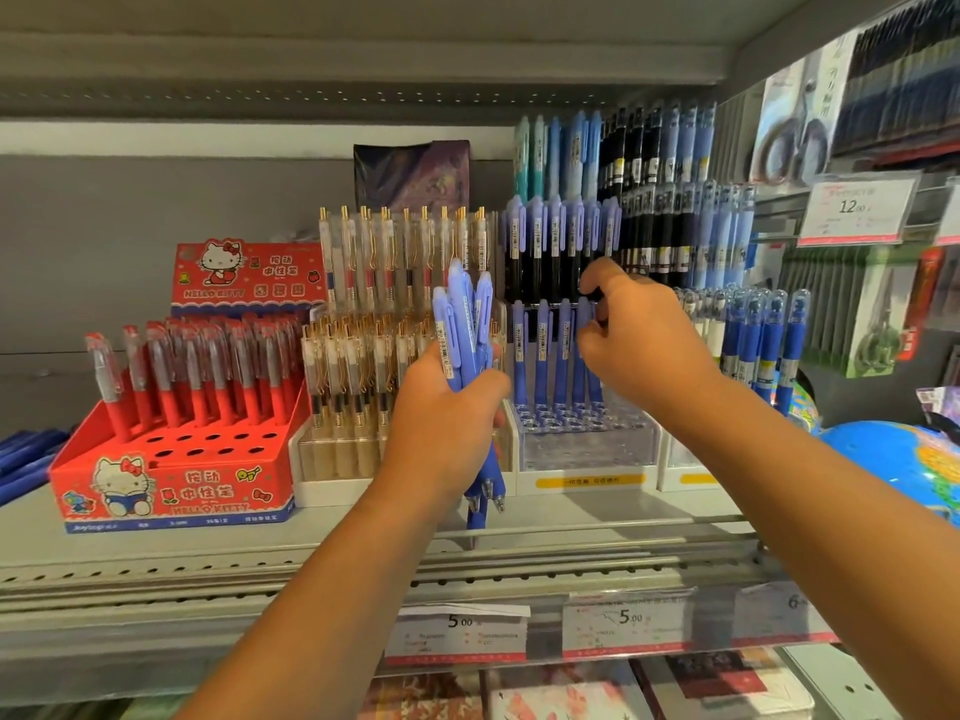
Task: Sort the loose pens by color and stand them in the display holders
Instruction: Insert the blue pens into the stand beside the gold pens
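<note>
Our left hand (447,407) is clamped round a bundle of blue pens (464,324), held upright with tips down, just in front of the gold-clip pens (363,356). Our right hand (641,350), apart from the left, pinches the top of one blue pen (579,379) standing in the far row of the clear holder (587,449). On the shelf (156,543) to the left sits a red box (171,475) of red pens, and a globe (893,459) shows at the right

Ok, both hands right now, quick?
Left hand: grips a bundle of blue pens.
Right hand: pinches a blue pen standing in the clear holder.
</note>
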The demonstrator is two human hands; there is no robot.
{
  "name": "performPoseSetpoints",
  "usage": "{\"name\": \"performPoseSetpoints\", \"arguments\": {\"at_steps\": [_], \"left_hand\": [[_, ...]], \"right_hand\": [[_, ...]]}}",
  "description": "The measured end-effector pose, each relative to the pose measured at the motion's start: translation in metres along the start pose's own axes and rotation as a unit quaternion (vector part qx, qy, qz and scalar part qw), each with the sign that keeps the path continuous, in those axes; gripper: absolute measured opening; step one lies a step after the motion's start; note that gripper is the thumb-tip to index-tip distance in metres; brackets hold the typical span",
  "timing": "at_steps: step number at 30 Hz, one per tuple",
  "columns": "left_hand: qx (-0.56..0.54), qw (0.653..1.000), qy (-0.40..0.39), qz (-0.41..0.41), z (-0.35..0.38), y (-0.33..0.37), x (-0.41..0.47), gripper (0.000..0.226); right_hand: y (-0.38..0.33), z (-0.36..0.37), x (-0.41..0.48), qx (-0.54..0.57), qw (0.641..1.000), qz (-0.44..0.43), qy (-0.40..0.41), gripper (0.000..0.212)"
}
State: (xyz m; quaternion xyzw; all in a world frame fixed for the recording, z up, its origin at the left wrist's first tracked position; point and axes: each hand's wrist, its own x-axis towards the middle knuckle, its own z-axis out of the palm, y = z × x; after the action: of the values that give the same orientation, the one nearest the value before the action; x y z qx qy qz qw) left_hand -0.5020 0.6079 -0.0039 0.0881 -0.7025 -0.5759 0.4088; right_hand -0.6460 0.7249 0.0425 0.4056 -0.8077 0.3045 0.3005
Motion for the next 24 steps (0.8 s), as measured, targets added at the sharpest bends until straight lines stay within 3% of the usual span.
{"name": "performPoseSetpoints", "arguments": {"at_steps": [2, 6, 13, 18, 21, 23, 24], "left_hand": [[0.000, 1.000, -0.001, -0.001, 0.000, 0.000, 0.000, 0.016], [0.001, 1.000, -0.003, -0.001, 0.000, 0.000, -0.001, 0.017], [-0.002, 1.000, -0.004, -0.004, -0.001, -0.001, -0.001, 0.014], [0.000, 1.000, -0.005, -0.009, -0.001, 0.000, -0.001, 0.012], [-0.001, 1.000, -0.007, -0.004, -0.002, 0.002, -0.001, 0.007], [-0.009, 1.000, -0.013, 0.003, -0.003, 0.003, -0.002, 0.007], [-0.014, 1.000, -0.016, 0.010, -0.003, 0.003, -0.003, 0.007]], "right_hand": [[-0.001, -0.001, 0.000, -0.016, 1.000, -0.002, 0.003, 0.020], [-0.002, -0.001, 0.001, -0.029, 1.000, 0.008, 0.007, 0.044], [-0.001, -0.001, 0.001, -0.127, 0.992, 0.020, -0.005, 0.051], [-0.005, 0.001, 0.002, -0.146, 0.989, 0.017, 0.003, 0.043], [-0.009, 0.000, -0.001, -0.047, 0.997, -0.014, 0.056, 0.031], [-0.020, -0.004, -0.003, 0.125, 0.992, 0.002, 0.016, 0.022], [-0.027, -0.006, -0.005, 0.234, 0.971, 0.021, -0.035, 0.018]]}}
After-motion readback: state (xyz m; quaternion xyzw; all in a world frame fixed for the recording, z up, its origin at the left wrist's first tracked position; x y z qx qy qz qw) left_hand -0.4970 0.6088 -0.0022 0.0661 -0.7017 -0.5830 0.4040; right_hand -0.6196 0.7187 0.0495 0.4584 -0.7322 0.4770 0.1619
